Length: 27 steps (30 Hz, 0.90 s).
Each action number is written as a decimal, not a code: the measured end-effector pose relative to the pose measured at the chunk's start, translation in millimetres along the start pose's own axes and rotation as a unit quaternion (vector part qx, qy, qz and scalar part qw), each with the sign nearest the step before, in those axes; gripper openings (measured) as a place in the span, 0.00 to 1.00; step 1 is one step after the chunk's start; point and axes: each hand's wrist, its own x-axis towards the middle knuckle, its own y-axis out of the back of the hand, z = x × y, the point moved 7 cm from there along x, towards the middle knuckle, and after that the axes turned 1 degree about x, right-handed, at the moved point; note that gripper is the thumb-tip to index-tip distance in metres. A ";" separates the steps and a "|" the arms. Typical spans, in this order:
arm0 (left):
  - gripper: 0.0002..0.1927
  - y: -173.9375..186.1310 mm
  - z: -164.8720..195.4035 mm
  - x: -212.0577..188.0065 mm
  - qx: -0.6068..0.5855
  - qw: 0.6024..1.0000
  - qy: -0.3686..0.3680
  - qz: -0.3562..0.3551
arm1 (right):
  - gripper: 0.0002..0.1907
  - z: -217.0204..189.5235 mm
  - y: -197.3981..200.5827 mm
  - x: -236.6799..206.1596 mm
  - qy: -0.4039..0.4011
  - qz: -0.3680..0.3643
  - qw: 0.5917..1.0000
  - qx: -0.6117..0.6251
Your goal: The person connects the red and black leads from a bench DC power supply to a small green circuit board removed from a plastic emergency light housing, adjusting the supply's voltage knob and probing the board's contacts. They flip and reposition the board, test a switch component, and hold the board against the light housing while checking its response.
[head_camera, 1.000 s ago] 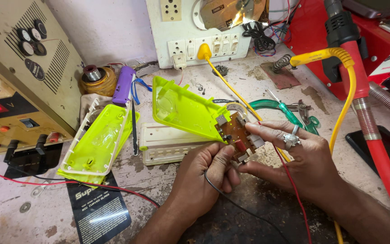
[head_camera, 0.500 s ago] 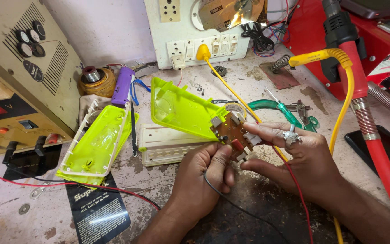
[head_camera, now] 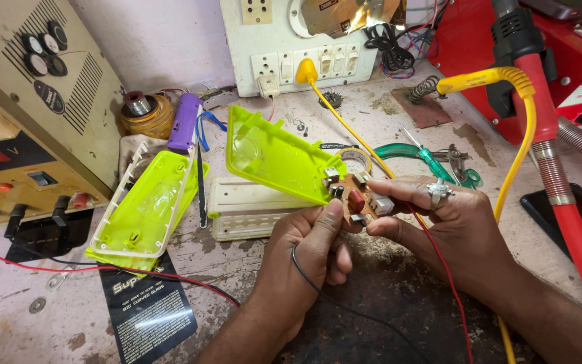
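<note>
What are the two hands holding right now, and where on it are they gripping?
Both hands pinch a small brown circuit board attached to a lime-green plastic shell: left hand at its lower edge, right hand at its right end.

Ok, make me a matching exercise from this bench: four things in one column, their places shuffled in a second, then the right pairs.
Things
1. small circuit board
2. purple cylinder
3. yellow plug
4. ring

Places
A. in the white socket panel at the back
B. on a finger of the right hand
C. between the fingertips of both hands, left hand included
D. beside the copper wire spool

Pairs: 1-C, 2-D, 3-A, 4-B
</note>
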 end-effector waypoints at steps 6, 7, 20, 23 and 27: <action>0.20 -0.9 -0.2 -0.5 -0.009 1.000 0.007 0.002 | 0.27 -10.2 2.9 -2.0 0.046 0.003 0.999 0.002; 0.20 -1.4 -0.4 -0.4 -0.013 1.000 0.006 0.001 | 0.27 -11.2 3.1 -2.2 0.051 0.000 0.999 -0.003; 0.17 -10.0 -6.3 0.7 -0.061 0.998 -0.017 -0.016 | 0.27 7.7 -1.6 -2.8 -0.003 0.007 0.995 0.096; 0.17 -10.1 -8.2 -0.1 -0.063 0.998 -0.024 -0.011 | 0.27 8.4 -2.8 -3.4 -0.008 0.017 0.995 0.100; 0.17 -10.5 -5.4 -0.9 -0.047 0.998 -0.029 -0.005 | 0.25 6.6 -0.9 -1.8 -0.047 0.016 0.996 0.080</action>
